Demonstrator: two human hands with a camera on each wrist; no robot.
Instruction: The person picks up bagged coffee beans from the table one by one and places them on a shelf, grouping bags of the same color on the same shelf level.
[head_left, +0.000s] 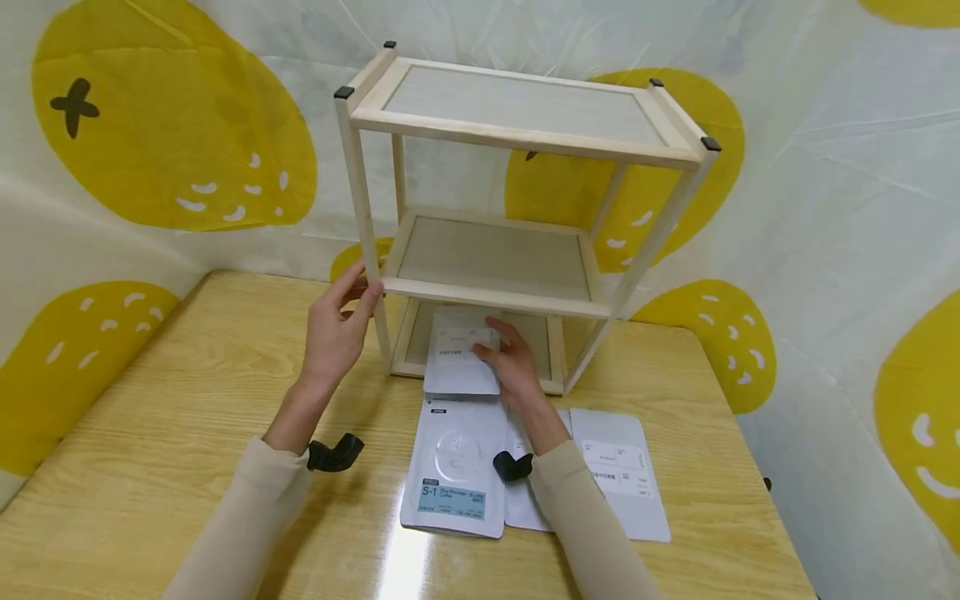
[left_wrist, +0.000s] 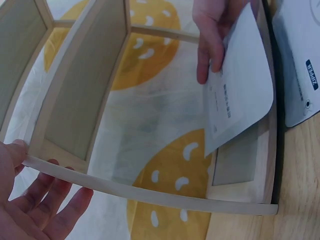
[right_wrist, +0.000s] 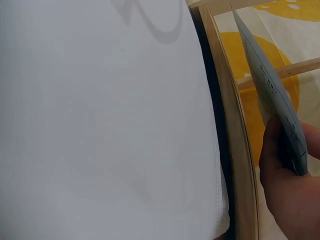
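A light wooden three-tier rack (head_left: 480, 137) stands at the back of the table. My left hand (head_left: 333, 329) holds its left front post at the middle tier, thumb in front and fingers behind in the left wrist view. My right hand (head_left: 519, 367) pinches a white pouch (head_left: 442, 375) with a printed label by its right side. This pouch is tilted, partly inside the bottom tier (head_left: 557, 357), its near edge sticking out past the front rail. Just in front, a white coffee pouch (head_left: 457, 454) with a blue S-1 label lies flat on the table.
A white pouch (head_left: 645, 517) with a printed label lies at the right, beside another white pouch (head_left: 525, 508) partly covered by my right forearm. The wooden table (head_left: 135, 433) reaches back to a hanging cloth (head_left: 840, 233) with yellow fruit shapes behind the rack.
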